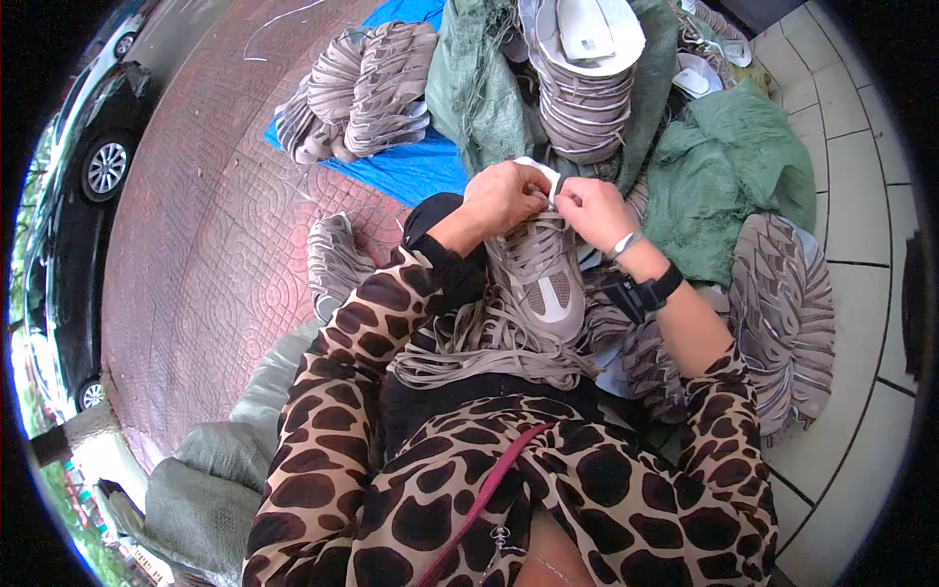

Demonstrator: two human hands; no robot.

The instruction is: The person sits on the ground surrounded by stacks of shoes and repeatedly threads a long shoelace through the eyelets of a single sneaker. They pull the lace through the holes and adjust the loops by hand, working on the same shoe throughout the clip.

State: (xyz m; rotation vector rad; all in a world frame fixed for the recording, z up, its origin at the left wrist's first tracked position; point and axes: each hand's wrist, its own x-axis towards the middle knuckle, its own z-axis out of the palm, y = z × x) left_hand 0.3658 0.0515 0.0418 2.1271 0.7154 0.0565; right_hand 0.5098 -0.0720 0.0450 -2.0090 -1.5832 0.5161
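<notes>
Stacks of grey shoe uppers (pixel 367 88) lie on a blue tarp (pixel 411 166) spread over red patterned paving (pixel 196 245), with green mesh sacks (pixel 729 181) bunched beside a pile of white insoles (pixel 587 59). A dark parked car (pixel 103 147) stands at the far left, and pale floor tiles (pixel 856 196) run along the right.

A shoe upper (pixel 540 274) lies on the lap atop a bundle of laces (pixel 489 347). Stacked uppers (pixel 587 108) stand beyond it; another stack (pixel 362 93) lies left, on a tarp (pixel 411 166).

Soft daylight, sharp, fisheye-bent edges
</notes>
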